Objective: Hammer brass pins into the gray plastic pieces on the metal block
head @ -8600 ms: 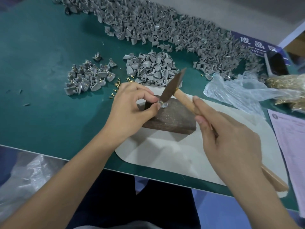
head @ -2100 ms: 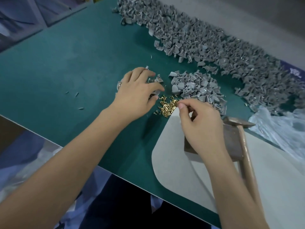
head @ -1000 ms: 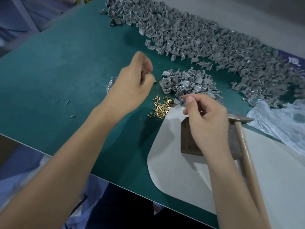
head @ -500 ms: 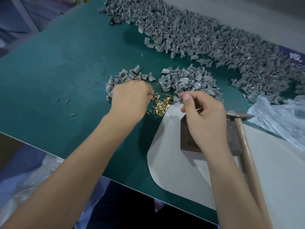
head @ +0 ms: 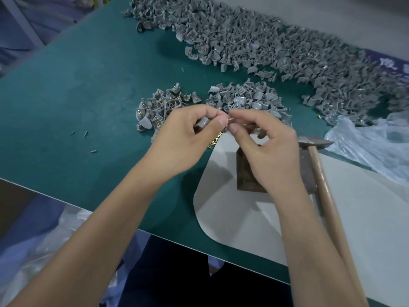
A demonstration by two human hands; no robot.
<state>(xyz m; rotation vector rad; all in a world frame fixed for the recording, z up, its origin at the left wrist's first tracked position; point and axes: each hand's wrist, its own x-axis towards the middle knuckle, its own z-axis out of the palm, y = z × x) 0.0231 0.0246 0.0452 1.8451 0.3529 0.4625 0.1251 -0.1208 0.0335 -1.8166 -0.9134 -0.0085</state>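
Note:
My left hand [head: 186,138] pinches a gray plastic piece [head: 202,124] above the green mat. Right beside it, my right hand [head: 269,147] pinches a brass pin [head: 230,119] whose tip points at that piece. Both hands hover over the loose brass pins [head: 213,142], which they mostly hide. The dark metal block [head: 245,173] sits on a pale pad [head: 243,213] under my right wrist, with nothing visible on it. The hammer [head: 321,171] lies with its head on the block and its wooden handle running toward me.
A small pile of gray pieces with pins [head: 161,107] lies left of a pile of plain gray pieces [head: 247,98]. A long heap of gray pieces [head: 276,47] fills the back. A clear plastic bag [head: 371,145] lies at right. The table's near edge [head: 110,218] is close.
My left hand came up off the pins and pile with a gray piece in its fingers. My right hand moved left to meet it, bringing the brass pin to the piece.

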